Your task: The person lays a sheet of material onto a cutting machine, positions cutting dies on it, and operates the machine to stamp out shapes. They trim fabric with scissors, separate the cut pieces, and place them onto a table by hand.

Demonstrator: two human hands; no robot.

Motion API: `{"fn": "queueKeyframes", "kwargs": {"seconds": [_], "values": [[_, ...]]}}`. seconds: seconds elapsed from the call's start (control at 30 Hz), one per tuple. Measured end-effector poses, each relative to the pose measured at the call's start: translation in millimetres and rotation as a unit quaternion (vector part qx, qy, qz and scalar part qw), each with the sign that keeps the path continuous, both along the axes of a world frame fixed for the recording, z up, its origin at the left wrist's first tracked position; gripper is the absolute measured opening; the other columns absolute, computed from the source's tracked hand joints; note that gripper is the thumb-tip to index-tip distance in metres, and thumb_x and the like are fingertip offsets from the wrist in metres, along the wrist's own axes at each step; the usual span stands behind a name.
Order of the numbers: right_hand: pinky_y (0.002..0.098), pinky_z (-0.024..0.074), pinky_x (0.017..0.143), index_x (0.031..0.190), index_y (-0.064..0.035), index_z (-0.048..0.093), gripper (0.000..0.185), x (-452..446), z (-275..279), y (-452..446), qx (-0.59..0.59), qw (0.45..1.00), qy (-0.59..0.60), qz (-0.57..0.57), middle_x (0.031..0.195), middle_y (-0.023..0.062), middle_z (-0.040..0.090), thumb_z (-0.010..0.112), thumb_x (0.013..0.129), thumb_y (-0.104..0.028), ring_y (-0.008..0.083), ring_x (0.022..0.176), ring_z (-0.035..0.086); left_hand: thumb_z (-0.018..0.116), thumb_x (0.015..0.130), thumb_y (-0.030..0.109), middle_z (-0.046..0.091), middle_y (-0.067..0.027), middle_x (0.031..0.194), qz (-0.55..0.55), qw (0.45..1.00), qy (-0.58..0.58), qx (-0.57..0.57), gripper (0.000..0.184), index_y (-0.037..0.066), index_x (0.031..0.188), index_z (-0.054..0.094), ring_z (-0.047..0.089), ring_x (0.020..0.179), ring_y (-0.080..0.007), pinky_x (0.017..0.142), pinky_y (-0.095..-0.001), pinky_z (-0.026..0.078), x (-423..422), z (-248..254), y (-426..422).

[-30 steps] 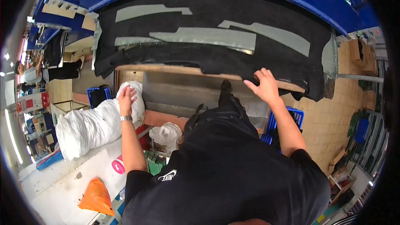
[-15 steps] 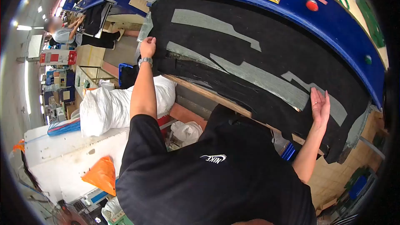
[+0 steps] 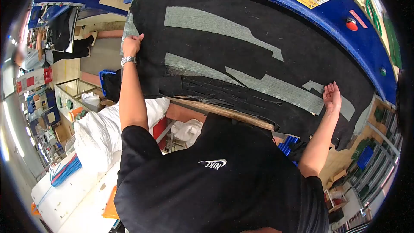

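Over black material [image 3: 302, 43] beside a blue machine [image 3: 332, 17], right hand [image 3: 332, 96] open, left hand [image 3: 132, 45] curled near an edge, grip unclear

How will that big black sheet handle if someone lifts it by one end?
Probably floppy: the black sheet has a loose, uneven outline and droops at its lower right corner, so expect sagging. Likely light for its size, as it looks thin around the pale cut-out shapes. The slim black strip between two of those shapes may stretch or tear first.
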State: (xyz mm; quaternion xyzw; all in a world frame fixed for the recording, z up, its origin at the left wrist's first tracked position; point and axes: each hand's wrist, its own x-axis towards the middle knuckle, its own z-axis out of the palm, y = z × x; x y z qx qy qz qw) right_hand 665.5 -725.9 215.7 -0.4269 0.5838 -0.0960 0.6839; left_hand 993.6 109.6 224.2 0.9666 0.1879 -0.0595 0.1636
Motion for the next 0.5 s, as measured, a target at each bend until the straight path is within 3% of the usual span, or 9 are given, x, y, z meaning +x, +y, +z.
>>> {"fn": "queueKeyframes", "kwargs": {"seconds": [0.13,0.17,0.27,0.3,0.33,0.4,0.43,0.5], "values": [[0.0299,0.0554,0.065,0.096,-0.0057,0.063,0.028,20.5,11.6,18.9,-0.069,0.994,0.001,-0.084,0.087,0.0037,0.065,0.080,0.092,-0.028,0.0205,0.080,0.067,0.080,0.087,0.048,0.075,-0.0214,0.092,-0.002,1.000,0.004,0.001,0.046,0.004,0.085,0.070,0.072,0.093,-0.0394,0.084,-0.0470,0.055,-9.2,19.0,-17.9],[0.0317,0.0554,0.064,0.086,-0.0065,0.056,0.031,28.1,15.9,24.2,-0.044,0.986,-0.031,-0.156,0.081,0.0061,0.064,0.080,0.092,-0.025,0.0224,0.074,0.066,0.077,0.090,0.045,0.075,-0.0218,0.093,-0.015,1.000,-0.024,0.006,0.043,0.003,0.087,0.069,0.072,0.093,-0.0406,0.084,-0.0479,0.054,-10.0,15.3,-15.0],[0.0306,0.0538,0.059,0.082,-0.0091,0.051,0.034,9.9,-27.4,-10.6,0.044,0.985,-0.096,-0.140,0.070,0.0045,0.060,0.081,0.091,-0.023,0.0214,0.067,0.065,0.070,0.096,0.039,0.073,-0.0230,0.094,-0.034,0.998,-0.058,0.010,0.037,0.002,0.094,0.065,0.070,0.094,-0.0438,0.084,-0.0511,0.053,-10.3,10.8,-10.6],[0.0288,0.0493,0.050,0.078,-0.0109,0.048,0.038,8.4,-29.2,-10.2,0.030,0.988,-0.099,-0.112,0.060,0.0027,0.055,0.083,0.091,-0.023,0.0196,0.059,0.063,0.069,0.097,0.039,0.072,-0.0232,0.091,-0.053,0.996,-0.076,0.004,0.038,0.001,0.093,0.064,0.069,0.090,-0.0437,0.081,-0.0496,0.052,-11.2,5.9,-4.7],[0.0288,0.0493,0.050,0.078,-0.0109,0.048,0.038,12.7,-21.1,-1.0,0.030,0.988,-0.100,-0.112,0.060,0.0027,0.055,0.083,0.091,-0.023,0.0196,0.059,0.063,0.068,0.098,0.039,0.070,-0.0234,0.089,-0.071,0.993,-0.096,-0.002,0.039,0.000,0.093,0.063,0.067,0.086,-0.0436,0.079,-0.0482,0.052,-11.1,4.3,-0.4],[0.0274,0.0412,0.041,0.074,-0.0119,0.048,0.040,18.3,-8.5,24.0,-0.141,0.983,0.080,-0.090,0.059,0.0019,0.054,0.084,0.090,-0.023,0.0174,0.052,0.060,0.068,0.098,0.037,0.070,-0.0239,0.089,-0.080,0.992,-0.093,-0.004,0.039,0.000,0.093,0.063,0.067,0.086,-0.0441,0.079,-0.0483,0.052,-15.1,2.9,7.1],[0.0275,0.0382,0.038,0.071,-0.0132,0.046,0.043,12.3,-7.1,34.4,-0.215,0.970,0.103,-0.049,0.060,0.0023,0.055,0.085,0.089,-0.023,0.0159,0.047,0.057,0.069,0.099,0.036,0.070,-0.0243,0.090,-0.088,0.992,-0.089,-0.006,0.038,-0.001,0.094,0.062,0.067,0.086,-0.0445,0.078,-0.0485,0.052,-18.5,1.7,10.0],[0.0280,0.0385,0.038,0.071,-0.0137,0.046,0.044,3.7,-1.1,48.1,-0.231,0.966,0.114,-0.038,0.060,0.0024,0.056,0.085,0.089,-0.023,0.0155,0.047,0.057,0.069,0.099,0.035,0.070,-0.0244,0.090,-0.093,0.992,-0.086,-0.005,0.037,-0.001,0.094,0.062,0.067,0.086,-0.0445,0.078,-0.0485,0.051,-30.1,0.0,20.5]]}}
